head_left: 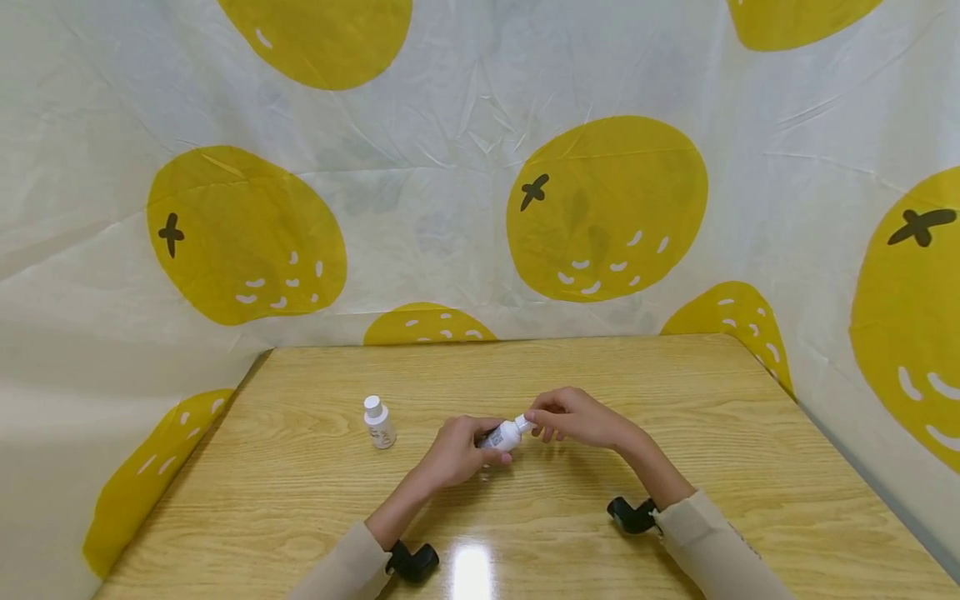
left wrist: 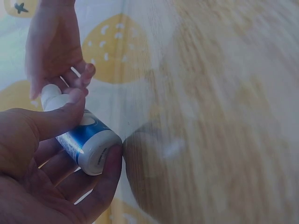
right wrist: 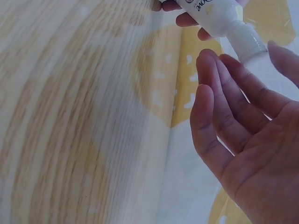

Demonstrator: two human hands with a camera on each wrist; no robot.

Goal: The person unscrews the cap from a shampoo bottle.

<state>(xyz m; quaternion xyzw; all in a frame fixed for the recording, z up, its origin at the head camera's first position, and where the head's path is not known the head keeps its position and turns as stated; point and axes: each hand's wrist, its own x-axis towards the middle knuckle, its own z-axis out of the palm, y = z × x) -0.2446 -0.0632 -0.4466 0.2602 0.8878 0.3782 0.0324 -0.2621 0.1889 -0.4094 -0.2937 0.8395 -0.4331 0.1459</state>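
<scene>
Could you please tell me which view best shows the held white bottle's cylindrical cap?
The right wrist view: the white cylindrical cap appears largest and almost uncovered, beside the right hand. The head view shows it small; the left wrist view shows it beyond the left hand.

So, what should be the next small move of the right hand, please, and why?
Probably the right hand should try turning the white cap a little: the cap sits on the tilted bottle, this hand is at it, and the left hand grips the bottle.
</scene>
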